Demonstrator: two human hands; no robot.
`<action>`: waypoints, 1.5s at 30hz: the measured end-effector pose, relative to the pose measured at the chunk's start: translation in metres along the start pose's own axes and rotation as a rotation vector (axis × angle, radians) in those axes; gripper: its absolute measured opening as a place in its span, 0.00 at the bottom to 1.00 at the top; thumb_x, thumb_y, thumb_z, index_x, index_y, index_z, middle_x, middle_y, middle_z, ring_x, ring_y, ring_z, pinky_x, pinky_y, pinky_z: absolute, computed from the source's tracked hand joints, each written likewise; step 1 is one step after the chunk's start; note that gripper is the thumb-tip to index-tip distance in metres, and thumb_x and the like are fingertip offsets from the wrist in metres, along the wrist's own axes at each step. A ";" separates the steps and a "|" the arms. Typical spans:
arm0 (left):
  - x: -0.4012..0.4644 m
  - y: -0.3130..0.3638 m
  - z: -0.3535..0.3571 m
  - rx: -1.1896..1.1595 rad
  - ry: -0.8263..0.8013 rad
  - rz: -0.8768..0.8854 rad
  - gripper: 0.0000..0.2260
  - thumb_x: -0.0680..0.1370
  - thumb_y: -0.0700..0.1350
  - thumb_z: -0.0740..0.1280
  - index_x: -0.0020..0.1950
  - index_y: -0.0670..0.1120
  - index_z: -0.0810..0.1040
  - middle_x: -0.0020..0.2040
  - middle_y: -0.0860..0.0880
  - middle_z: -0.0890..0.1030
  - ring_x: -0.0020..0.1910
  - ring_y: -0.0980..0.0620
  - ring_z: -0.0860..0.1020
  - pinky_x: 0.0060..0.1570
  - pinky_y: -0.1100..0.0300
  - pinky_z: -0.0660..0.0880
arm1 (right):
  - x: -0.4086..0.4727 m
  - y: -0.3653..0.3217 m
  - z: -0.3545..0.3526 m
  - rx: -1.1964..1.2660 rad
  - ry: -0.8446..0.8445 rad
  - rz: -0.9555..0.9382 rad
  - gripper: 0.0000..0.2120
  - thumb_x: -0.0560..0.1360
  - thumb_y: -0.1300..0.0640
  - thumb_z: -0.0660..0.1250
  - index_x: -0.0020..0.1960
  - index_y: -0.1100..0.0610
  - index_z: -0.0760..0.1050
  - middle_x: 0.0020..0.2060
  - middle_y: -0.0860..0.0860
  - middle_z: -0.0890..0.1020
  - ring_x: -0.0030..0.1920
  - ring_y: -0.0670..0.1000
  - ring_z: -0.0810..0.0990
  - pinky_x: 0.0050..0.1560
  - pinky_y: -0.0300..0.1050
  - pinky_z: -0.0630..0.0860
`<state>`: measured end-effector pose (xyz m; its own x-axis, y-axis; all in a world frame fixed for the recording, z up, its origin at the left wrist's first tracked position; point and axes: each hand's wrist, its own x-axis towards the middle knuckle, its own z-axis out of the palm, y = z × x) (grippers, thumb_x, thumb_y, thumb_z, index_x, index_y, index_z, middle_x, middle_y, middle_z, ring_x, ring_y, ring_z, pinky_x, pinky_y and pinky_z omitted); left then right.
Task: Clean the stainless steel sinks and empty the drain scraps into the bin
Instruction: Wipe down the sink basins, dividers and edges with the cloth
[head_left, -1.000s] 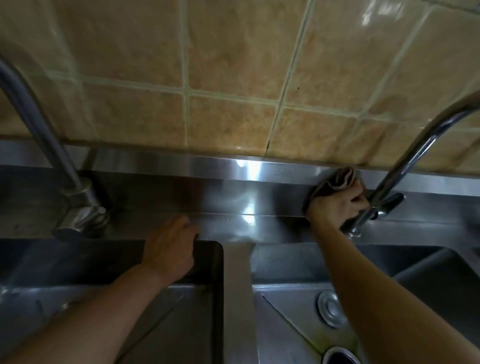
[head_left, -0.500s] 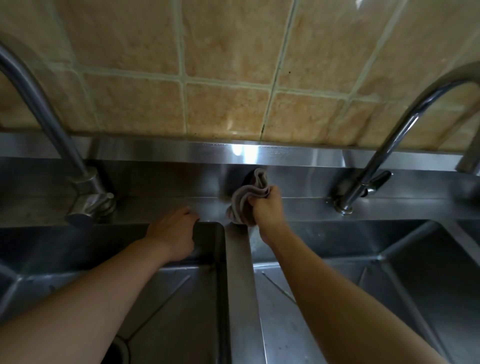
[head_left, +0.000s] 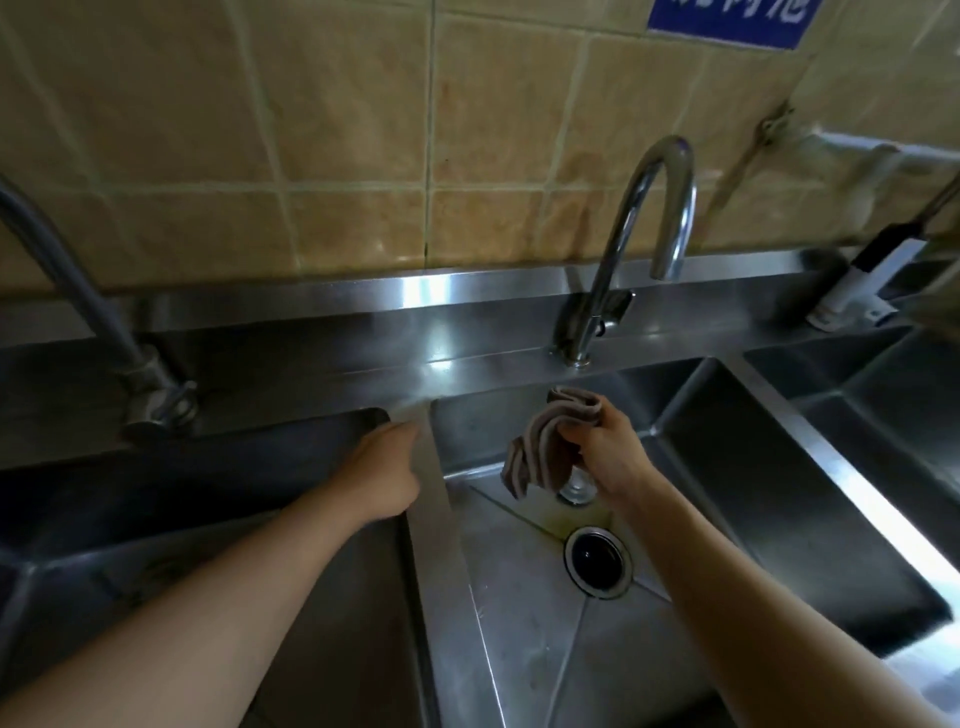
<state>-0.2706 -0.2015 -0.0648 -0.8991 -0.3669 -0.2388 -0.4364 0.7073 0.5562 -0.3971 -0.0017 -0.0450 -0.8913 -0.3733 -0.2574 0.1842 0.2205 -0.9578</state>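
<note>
My right hand (head_left: 605, 452) grips a crumpled grey-brown cloth (head_left: 545, 447) and holds it inside the middle sink (head_left: 524, 639), near its back wall. Below the hand lies the round drain opening (head_left: 598, 564) in the sink floor, and a small metal fitting (head_left: 575, 491) shows just under the cloth. My left hand (head_left: 387, 470) rests on the steel divider (head_left: 431, 499) between the left sink (head_left: 208, 545) and the middle sink, fingers pointing to the back ledge.
A curved chrome tap (head_left: 636, 234) rises behind the middle sink. A grey tap (head_left: 78, 306) stands at the back left. A third sink (head_left: 857, 410) lies to the right, with a white and black fixture (head_left: 857, 291) behind it. A tiled wall closes the back.
My right hand has carried the cloth from the back ledge down into the middle sink. The view has pulled back and swung right. The left hand has slid right onto the divider.
</note>
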 end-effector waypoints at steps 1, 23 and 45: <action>-0.004 0.010 0.006 -0.001 -0.008 0.001 0.19 0.71 0.35 0.65 0.62 0.43 0.75 0.61 0.45 0.76 0.61 0.44 0.74 0.53 0.60 0.71 | -0.008 0.001 -0.009 -0.011 -0.001 -0.004 0.14 0.77 0.70 0.60 0.60 0.59 0.73 0.48 0.57 0.80 0.49 0.54 0.80 0.53 0.50 0.78; -0.040 0.183 0.160 -0.904 -0.272 -0.650 0.10 0.84 0.50 0.52 0.60 0.49 0.68 0.41 0.45 0.82 0.31 0.52 0.82 0.30 0.63 0.72 | -0.006 0.045 -0.162 -0.230 -0.227 -0.097 0.12 0.72 0.69 0.68 0.52 0.55 0.73 0.44 0.52 0.81 0.46 0.49 0.81 0.45 0.47 0.80; -0.022 0.200 0.175 -1.728 -0.018 -0.884 0.10 0.80 0.37 0.60 0.42 0.37 0.77 0.29 0.41 0.81 0.25 0.46 0.80 0.23 0.58 0.77 | -0.011 0.061 -0.166 -0.192 -0.494 0.058 0.06 0.71 0.65 0.72 0.46 0.67 0.78 0.41 0.65 0.82 0.41 0.57 0.81 0.44 0.50 0.78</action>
<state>-0.3445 0.0534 -0.0882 -0.4845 -0.2167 -0.8475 -0.2048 -0.9138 0.3508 -0.4447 0.1659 -0.0790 -0.5723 -0.7250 -0.3833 0.1070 0.3973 -0.9114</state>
